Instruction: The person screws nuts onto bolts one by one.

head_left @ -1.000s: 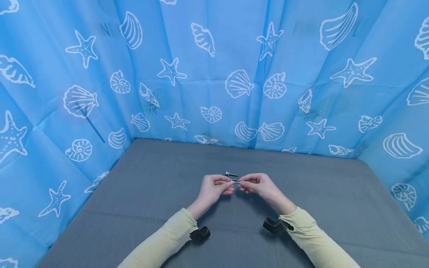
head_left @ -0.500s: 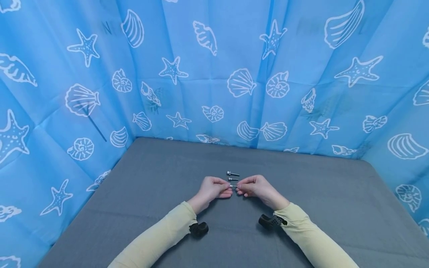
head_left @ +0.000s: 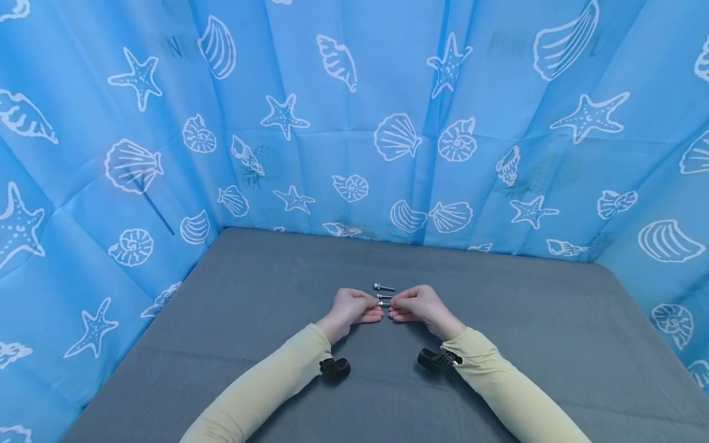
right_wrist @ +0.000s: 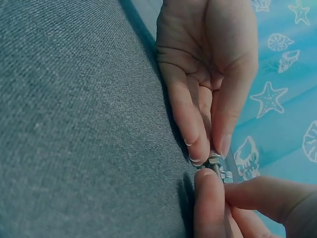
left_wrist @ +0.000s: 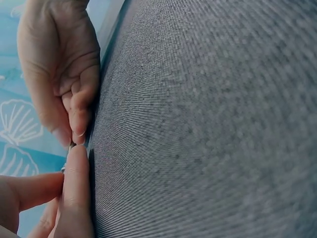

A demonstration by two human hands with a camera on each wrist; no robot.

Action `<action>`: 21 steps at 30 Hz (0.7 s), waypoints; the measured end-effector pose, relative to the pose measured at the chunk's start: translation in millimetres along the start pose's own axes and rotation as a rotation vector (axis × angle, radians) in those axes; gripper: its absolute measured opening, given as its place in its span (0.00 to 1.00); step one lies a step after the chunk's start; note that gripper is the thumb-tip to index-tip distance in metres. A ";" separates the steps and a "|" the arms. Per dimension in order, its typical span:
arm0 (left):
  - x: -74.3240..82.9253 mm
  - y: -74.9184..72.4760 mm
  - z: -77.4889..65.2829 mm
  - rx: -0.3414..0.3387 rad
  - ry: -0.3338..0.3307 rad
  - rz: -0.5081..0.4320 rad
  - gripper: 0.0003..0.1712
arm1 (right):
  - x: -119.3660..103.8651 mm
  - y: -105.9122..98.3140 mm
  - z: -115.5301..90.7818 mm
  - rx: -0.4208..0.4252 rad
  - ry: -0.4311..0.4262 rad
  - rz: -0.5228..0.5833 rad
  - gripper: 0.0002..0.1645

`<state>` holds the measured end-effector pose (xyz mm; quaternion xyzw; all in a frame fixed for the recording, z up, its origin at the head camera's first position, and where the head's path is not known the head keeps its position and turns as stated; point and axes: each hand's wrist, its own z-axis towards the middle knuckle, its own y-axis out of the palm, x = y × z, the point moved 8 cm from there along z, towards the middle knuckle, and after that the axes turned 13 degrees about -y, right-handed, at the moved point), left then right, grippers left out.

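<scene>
A small silver bolt (head_left: pixel 384 304) lies crosswise between my two hands, low over the grey table. My left hand (head_left: pixel 354 307) pinches its left end, where a nut (right_wrist: pixel 214 158) shows in the right wrist view. The thumb and fingers of my right hand (head_left: pixel 419 304) pinch the threaded end. Fingertips of both hands nearly meet and cover much of the bolt. Just beyond them a second bolt (head_left: pixel 383 296) lies on the cloth, and farther back is a third, longer one (head_left: pixel 384 287). Both point left to right.
A grey cloth-covered table (head_left: pixel 288 264) spreads around the hands. Blue curtains (head_left: pixel 343 111) with white shell and starfish prints stand behind it and at both sides. Black wrist mounts (head_left: pixel 335 370) hang below the pale yellow sleeves (head_left: pixel 266 387).
Both hands first draw the held bolt back towards the person, uncovering the second bolt, then shift slightly forward again. The two bolts on the table stay in place.
</scene>
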<state>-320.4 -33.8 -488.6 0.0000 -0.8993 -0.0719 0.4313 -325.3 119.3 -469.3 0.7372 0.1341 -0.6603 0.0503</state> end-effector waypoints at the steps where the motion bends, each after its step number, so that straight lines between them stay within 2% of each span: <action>1: -0.1 0.1 0.7 0.003 0.001 -0.001 0.05 | 0.2 -0.2 0.2 0.008 0.004 0.004 0.12; 6: -0.2 -0.2 0.5 0.011 0.006 -0.013 0.05 | 2.1 -1.0 0.9 0.042 0.003 0.029 0.11; 15: -1.0 -2.6 0.2 0.030 0.009 -0.020 0.06 | 4.5 -1.7 1.0 0.089 0.021 -0.003 0.10; 21: -1.5 -3.9 0.6 0.019 0.010 -0.032 0.07 | 3.2 -1.7 -3.4 0.070 0.014 0.015 0.11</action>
